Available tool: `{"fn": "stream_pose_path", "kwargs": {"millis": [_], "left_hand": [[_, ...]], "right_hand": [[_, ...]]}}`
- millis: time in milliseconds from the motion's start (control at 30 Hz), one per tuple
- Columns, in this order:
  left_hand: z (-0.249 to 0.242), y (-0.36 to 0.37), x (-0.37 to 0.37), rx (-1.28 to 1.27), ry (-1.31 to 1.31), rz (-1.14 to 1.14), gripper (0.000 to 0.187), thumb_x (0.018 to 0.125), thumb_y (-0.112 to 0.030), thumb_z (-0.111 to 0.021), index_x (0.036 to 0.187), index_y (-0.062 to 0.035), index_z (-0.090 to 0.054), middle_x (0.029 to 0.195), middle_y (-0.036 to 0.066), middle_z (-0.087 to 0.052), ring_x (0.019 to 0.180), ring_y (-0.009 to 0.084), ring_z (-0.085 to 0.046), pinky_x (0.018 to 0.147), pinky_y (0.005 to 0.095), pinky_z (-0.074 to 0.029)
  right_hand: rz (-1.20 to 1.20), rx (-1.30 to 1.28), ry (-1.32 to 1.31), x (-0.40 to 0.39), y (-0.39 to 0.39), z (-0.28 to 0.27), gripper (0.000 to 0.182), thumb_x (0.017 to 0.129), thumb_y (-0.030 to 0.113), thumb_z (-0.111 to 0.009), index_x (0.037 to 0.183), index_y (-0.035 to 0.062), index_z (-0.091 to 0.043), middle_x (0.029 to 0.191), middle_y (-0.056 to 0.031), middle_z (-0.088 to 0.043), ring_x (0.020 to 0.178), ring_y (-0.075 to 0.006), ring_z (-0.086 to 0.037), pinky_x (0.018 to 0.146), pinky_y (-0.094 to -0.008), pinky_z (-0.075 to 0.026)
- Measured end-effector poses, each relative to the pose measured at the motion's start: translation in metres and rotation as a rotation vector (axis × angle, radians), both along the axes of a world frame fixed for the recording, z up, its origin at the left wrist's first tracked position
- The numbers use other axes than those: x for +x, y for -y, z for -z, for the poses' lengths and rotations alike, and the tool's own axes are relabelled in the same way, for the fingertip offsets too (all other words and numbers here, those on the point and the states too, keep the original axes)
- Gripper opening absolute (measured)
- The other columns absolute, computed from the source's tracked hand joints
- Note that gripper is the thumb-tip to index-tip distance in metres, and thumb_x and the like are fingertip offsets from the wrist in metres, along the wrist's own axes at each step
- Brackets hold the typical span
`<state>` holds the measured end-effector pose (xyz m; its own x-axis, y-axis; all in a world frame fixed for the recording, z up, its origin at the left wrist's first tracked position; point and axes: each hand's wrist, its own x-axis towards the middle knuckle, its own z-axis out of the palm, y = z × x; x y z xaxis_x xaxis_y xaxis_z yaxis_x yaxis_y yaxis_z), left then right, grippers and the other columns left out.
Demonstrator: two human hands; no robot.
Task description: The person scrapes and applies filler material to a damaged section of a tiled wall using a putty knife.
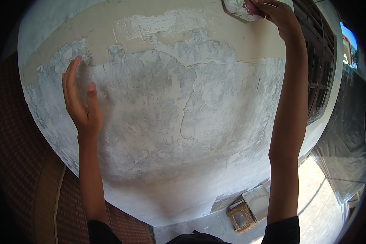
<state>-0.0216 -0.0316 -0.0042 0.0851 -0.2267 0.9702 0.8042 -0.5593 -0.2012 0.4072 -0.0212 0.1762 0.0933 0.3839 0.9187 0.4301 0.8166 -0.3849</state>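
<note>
In front of me is a wall (pixel 150 105) with patchy grey and white plaster, fine cracks and a beige band across its upper part. At the top right, my right hand (pixel 277 15) grips a putty scraper (pixel 244 9), a flat dark red piece smeared with thick white putty, close against the beige surface. Its upper end is cut off by the frame. On the left, my left hand (pixel 83 99) is raised with fingers extended, holding nothing, its fingertips near the wall. A rough whitish putty patch (pixel 152 25) lies between the two hands, higher up.
A wooden stool-like frame (pixel 240 217) with a whitish tray (pixel 258 203) stands on the floor at the wall's foot. Right of the wall are a dark slatted window (pixel 319 61) and a dark plastic sheet (pixel 341 138). Woven brown panelling (pixel 16 150) runs along the left.
</note>
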Motion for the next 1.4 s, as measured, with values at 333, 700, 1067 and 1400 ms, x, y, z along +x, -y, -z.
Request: {"fn": "stream_pose_path", "kwargs": {"millis": [333,700,1067,1400], "left_hand": [[-0.004,-0.002,0.009,0.030,-0.042,0.020,0.046,0.101,-0.026,-0.052,0.141,-0.0035,-0.049,0.142,0.016,-0.055,0.136,0.0348,-0.048,0.116,0.0504,-0.033],[-0.004,0.001,0.006,0.014,-0.020,0.013,0.046,0.100,-0.024,-0.053,0.141,-0.0031,-0.049,0.142,0.016,-0.055,0.136,0.0349,-0.048,0.115,0.0503,-0.033],[0.002,-0.007,0.004,-0.004,-0.018,0.029,0.046,0.101,-0.027,-0.051,0.141,-0.0039,-0.050,0.141,0.016,-0.056,0.135,0.0344,-0.048,0.119,0.0555,-0.024],[0.011,-0.014,-0.003,-0.023,-0.034,0.017,0.047,0.101,-0.031,-0.049,0.141,-0.0044,-0.049,0.142,0.015,-0.056,0.136,0.0344,-0.048,0.120,0.0577,-0.019]], "right_hand": [[0.212,-0.047,0.033,-0.032,-0.002,0.002,0.024,0.086,0.023,-0.079,0.087,-0.0015,-0.077,0.073,-0.0086,-0.072,0.063,-0.0136,-0.062,0.059,-0.0268,-0.044],[0.106,-0.013,0.068,-0.028,0.001,0.005,0.023,0.091,0.022,-0.075,0.088,-0.0014,-0.075,0.075,-0.0080,-0.071,0.070,-0.0148,-0.066,0.067,-0.0282,-0.051],[-0.041,0.157,0.112,-0.031,-0.009,0.015,0.021,0.100,0.015,-0.062,0.113,-0.0025,-0.065,0.089,-0.0091,-0.069,0.078,-0.0153,-0.065,0.069,-0.0284,-0.052],[0.055,0.216,0.413,-0.037,0.007,-0.028,0.024,0.100,0.015,-0.062,0.116,-0.0016,-0.068,0.094,-0.0072,-0.070,0.081,-0.0123,-0.063,0.072,-0.0273,-0.052]]}}
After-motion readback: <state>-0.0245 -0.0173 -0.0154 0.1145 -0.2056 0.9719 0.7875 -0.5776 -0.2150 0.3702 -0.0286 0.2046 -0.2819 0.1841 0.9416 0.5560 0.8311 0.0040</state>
